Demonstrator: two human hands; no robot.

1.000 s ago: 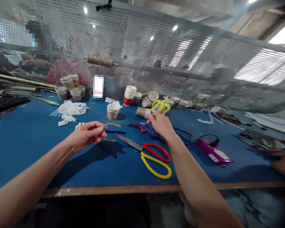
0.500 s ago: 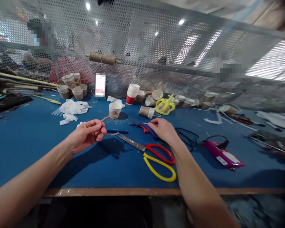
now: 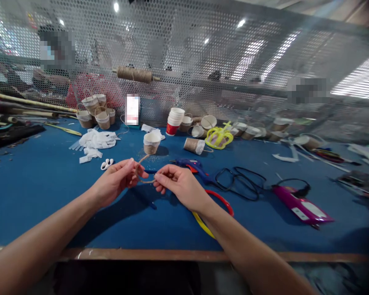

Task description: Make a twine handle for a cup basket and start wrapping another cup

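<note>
My left hand (image 3: 117, 182) and my right hand (image 3: 180, 186) meet above the blue table (image 3: 43, 184), both pinched on a short curved piece of brown twine (image 3: 141, 170). Each hand grips one end, so the twine bows between them. Red and yellow scissors (image 3: 217, 200) lie under my right wrist, partly hidden. A blue glue gun (image 3: 193, 166) lies just beyond my right hand. A twine-wrapped paper cup (image 3: 151, 142) stands a little past the twine.
A twine spool (image 3: 134, 74) hangs on the perforated metal screen (image 3: 203, 61). Wrapped cups (image 3: 95, 111), a cup stack (image 3: 174, 121), a yellow crown-shaped piece (image 3: 219, 137), white scraps (image 3: 94, 141), a black cable (image 3: 240, 182) and a magenta device (image 3: 301, 205) lie about. A person sits behind the screen at far left.
My right hand let go of the yellow crown-shaped piece, passed over the glue gun and came back to take the free end of the twine. My left hand kept its end.
</note>
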